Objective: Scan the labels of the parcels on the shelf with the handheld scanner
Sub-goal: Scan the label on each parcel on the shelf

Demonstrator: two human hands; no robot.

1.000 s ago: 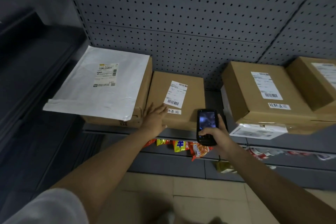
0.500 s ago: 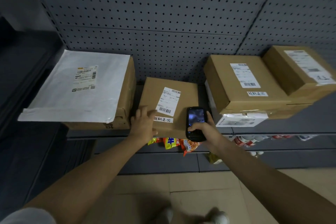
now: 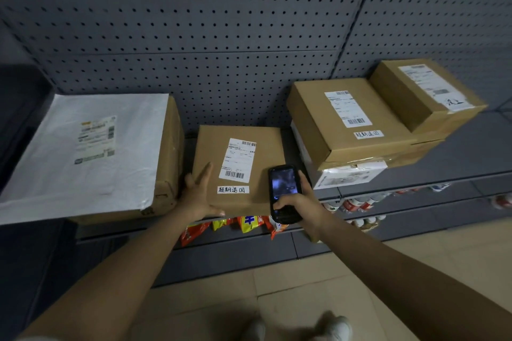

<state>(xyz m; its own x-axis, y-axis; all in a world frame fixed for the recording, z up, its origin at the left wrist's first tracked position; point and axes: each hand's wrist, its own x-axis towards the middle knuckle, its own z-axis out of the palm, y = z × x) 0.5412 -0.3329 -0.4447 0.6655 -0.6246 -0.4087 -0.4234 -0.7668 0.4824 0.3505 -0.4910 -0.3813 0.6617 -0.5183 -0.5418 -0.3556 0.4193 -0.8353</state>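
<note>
Parcels sit in a row on the shelf (image 3: 457,152), head view. Middle box (image 3: 238,169) is steadied by the left hand (image 3: 198,196), fingers spread flat at its 8 o'clock corner. Handheld scanner (image 3: 284,192) is gripped by the right hand (image 3: 300,203) at the box's 4 o'clock. Scanner should be aimed squarely at the label (image 3: 238,160) barcode and held steady. All boxes are sealed; contents cannot be told.

- You're working in dim, cool light — the pegboard (image 3: 221,22) reads grey-blue
- Your scanner screen (image 3: 284,181) glows faintly
- Soft shadows under your arms on the floor tiles (image 3: 318,279)
- Wide-angle bending at the edges — the white mailer's label (image 3: 95,140) is blurred
</note>
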